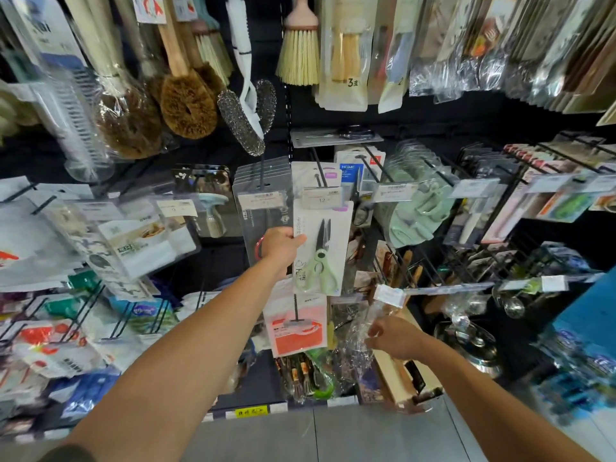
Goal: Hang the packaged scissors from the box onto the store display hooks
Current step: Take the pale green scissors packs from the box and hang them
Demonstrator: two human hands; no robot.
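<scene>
A white card pack of pale green scissors (321,250) hangs upright in the middle of the display, its top edge just below a price tag (321,197) on a black hook (320,170). My left hand (281,245) grips the pack's left edge. More packs of the same kind hang behind it on that hook. Lower right, my right hand (395,336) holds crumpled clear plastic wrap (361,338) over the open cardboard box (398,378) that stands on the floor against the shelf.
Grey scissor packs (263,191) hang on the hook to the left, mint green items (416,208) to the right. Brushes (188,98) hang above. An orange and white pack (298,323) hangs below. A blue bin (590,328) stands at the right. Grey floor lies at the bottom.
</scene>
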